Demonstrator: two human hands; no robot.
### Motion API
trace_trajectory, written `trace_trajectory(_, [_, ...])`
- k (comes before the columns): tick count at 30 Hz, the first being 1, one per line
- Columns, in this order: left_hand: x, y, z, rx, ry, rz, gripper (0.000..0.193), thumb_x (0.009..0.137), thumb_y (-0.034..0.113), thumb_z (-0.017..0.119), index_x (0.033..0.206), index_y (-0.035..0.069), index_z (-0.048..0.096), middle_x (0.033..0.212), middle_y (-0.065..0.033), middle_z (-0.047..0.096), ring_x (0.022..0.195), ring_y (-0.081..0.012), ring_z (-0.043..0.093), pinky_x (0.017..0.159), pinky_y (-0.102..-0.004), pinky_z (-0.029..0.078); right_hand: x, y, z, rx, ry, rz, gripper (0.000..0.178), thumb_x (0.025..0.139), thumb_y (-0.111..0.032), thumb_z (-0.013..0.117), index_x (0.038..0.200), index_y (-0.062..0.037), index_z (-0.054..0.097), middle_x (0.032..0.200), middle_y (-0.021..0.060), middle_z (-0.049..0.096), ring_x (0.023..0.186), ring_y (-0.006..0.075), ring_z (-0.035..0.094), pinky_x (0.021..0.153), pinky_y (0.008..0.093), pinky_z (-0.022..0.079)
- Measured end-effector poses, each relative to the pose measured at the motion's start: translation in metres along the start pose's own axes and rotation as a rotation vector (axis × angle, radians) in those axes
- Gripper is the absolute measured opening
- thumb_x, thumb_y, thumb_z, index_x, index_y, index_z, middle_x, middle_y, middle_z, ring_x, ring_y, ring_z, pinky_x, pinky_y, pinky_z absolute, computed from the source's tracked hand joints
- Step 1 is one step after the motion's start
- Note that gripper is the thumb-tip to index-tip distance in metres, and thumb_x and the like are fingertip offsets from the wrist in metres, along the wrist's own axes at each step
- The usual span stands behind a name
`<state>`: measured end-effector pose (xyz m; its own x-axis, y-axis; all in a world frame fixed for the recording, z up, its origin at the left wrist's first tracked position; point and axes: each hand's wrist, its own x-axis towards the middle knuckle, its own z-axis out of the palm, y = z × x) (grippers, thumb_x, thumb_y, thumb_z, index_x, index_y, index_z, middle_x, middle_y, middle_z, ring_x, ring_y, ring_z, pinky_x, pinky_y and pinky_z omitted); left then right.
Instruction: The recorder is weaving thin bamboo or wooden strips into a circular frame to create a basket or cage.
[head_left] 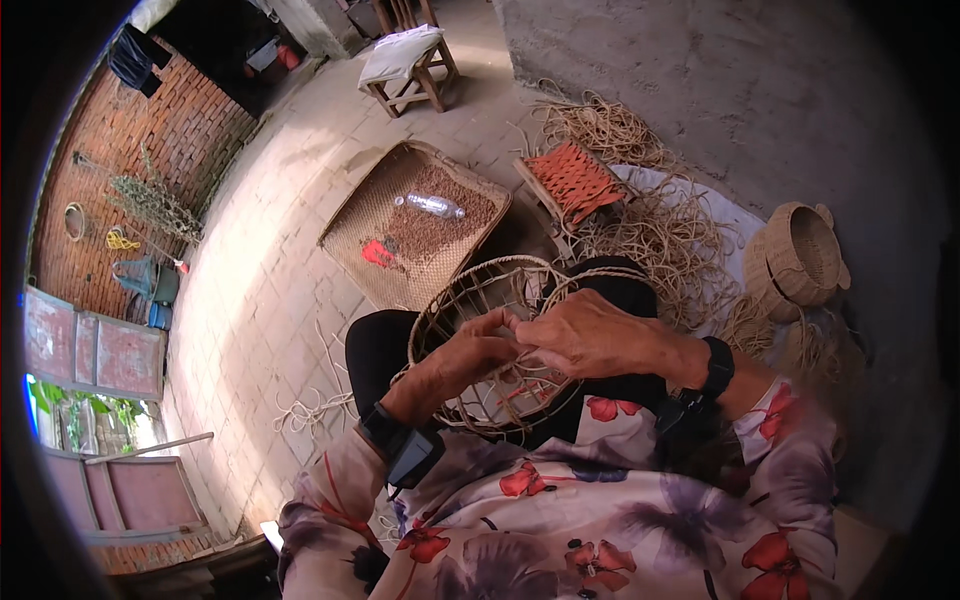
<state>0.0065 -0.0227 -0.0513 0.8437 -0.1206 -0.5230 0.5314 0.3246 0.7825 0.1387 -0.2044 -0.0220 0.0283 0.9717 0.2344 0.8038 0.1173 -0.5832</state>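
A round, open wire-frame basket (467, 278) with straw cord wound round its rim rests in my lap, between my dark-trousered knees. My left hand (470, 352) reaches over its near left side, fingers bent and pressed together. From the right, my right hand (590, 335) comes across the basket, its fingers closed in a pinch. The fingertips of both hands meet above the basket's middle; what lies between them is too small to make out. A twisted straw cord (605, 271) runs from beside my right hand over my right knee. Thin red strips show inside the basket.
Ahead lies a square woven tray (350, 225) with brown kernels, a clear plastic bottle (430, 206) and a red item. An orange-webbed stool (572, 182) and heaped straw cord (665, 235) are at the right. Finished woven baskets (795, 255) stand by the wall. A cushioned chair (402, 57) stands farther off.
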Motion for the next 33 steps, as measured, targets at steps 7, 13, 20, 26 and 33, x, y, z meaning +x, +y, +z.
trace_trajectory(7, [-0.005, 0.004, 0.008, 0.051, 0.073, 0.018, 0.02, 0.087, 0.009, 0.064, 0.103, 0.004, 0.054, 0.096, -0.0082, 0.066, 0.085, -0.0142, 0.065, 0.071, -0.0274, 0.054, 0.013, 0.012, -0.007, -0.027, 0.079, 0.05, 0.011, 0.078, -0.015, 0.066, 0.08, -0.0068, 0.058, 0.061, 0.0146, 0.058, 0.061, 0.0364, 0.061, 0.056, 0.0446, 0.047])
trace_trajectory(13, [-0.009, 0.01, 0.028, 0.57, 0.293, 0.089, 0.018, 0.087, 0.018, 0.066, 0.088, 0.001, 0.061, 0.074, -0.0054, 0.067, 0.063, -0.0143, 0.065, 0.057, -0.0268, 0.052, 0.011, 0.013, -0.004, -0.017, 0.131, 0.156, 0.013, 0.075, -0.017, 0.065, 0.076, -0.0059, 0.059, 0.064, 0.0158, 0.062, 0.066, 0.0371, 0.064, 0.061, 0.0476, 0.049])
trace_trajectory(20, [-0.017, 0.015, 0.023, 0.688, 0.322, 0.167, 0.021, 0.086, 0.02, 0.065, 0.079, 0.0, 0.063, 0.067, -0.0038, 0.064, 0.057, -0.0108, 0.061, 0.053, -0.027, 0.048, -0.041, 0.027, -0.055, -0.233, 0.341, 0.317, 0.023, 0.074, -0.008, 0.062, 0.095, -0.0076, 0.054, 0.07, 0.0162, 0.062, 0.07, 0.0376, 0.064, 0.065, 0.0476, 0.048])
trace_trajectory(26, [-0.029, 0.036, -0.021, 0.667, 0.108, 0.162, 0.021, 0.084, 0.02, 0.067, 0.074, 0.003, 0.061, 0.065, 0.0009, 0.059, 0.056, -0.0056, 0.052, 0.05, -0.0228, 0.04, -0.215, 0.115, -0.167, -0.554, 0.811, 0.854, 0.008, 0.086, -0.011, 0.06, 0.092, -0.0076, 0.059, 0.079, 0.013, 0.064, 0.073, 0.0191, 0.063, 0.067, 0.0372, 0.049])
trace_trajectory(33, [-0.028, 0.029, -0.027, 0.635, 0.056, 0.212, 0.018, 0.087, 0.02, 0.065, 0.08, 0.003, 0.063, 0.067, 0.0014, 0.059, 0.057, -0.0057, 0.051, 0.049, -0.0232, 0.039, -0.519, 0.175, -0.253, -0.969, 0.745, 1.253, 0.021, 0.081, -0.02, 0.062, 0.092, -0.0024, 0.062, 0.083, 0.0183, 0.065, 0.075, 0.0396, 0.062, 0.068, 0.0436, 0.049])
